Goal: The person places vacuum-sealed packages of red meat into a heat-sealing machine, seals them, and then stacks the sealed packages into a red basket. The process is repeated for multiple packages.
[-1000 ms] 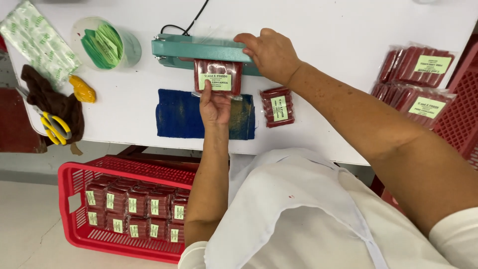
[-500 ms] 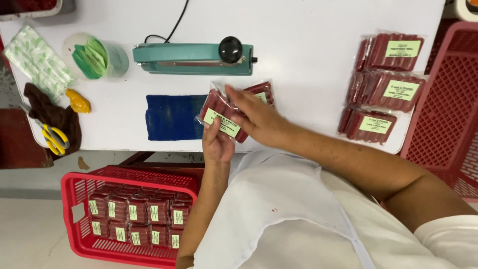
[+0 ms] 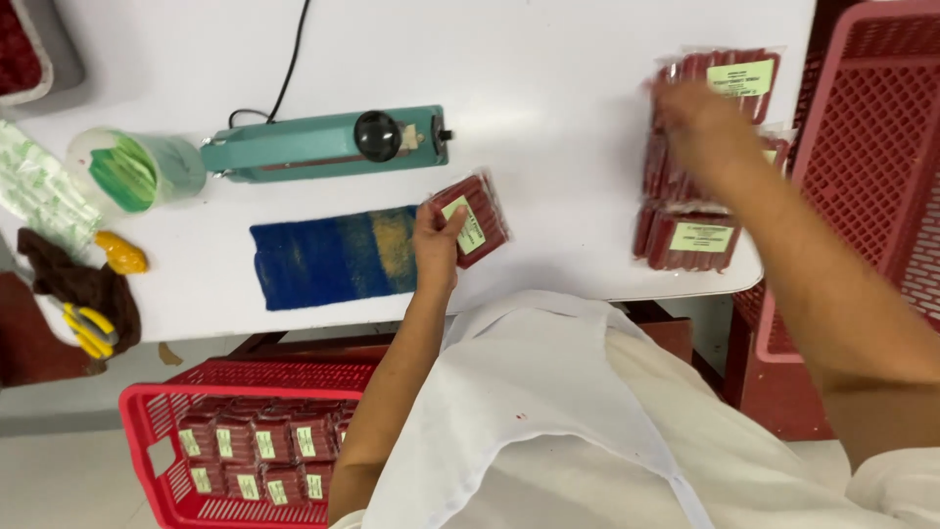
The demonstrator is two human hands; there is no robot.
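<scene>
The person's left hand (image 3: 436, 238) grips a small clear packet of red sticks (image 3: 472, 219) with a pale green label, thumb on top and fingers curled under its near edge; the packet lies tilted on the white table (image 3: 548, 108), just right of a blue cloth (image 3: 333, 257) and below the teal heat sealer (image 3: 328, 145). The right hand (image 3: 697, 120) is stretched out to the far right, over a pile of bigger packets of the same red sticks (image 3: 690, 235) at the table's edge; it is blurred, so it is not possible to tell whether its fingers are spread or closed on a packet. Right of that pile stands a red plastic crate (image 3: 862, 147). On the left of the table sit a clear tub with green slips (image 3: 137, 171), a yellow piece (image 3: 122, 253) and a dark rag (image 3: 73, 284) with yellow-handled scissors (image 3: 86, 328). Below the table, a red basket (image 3: 147, 431) holds rows of labelled packets
</scene>
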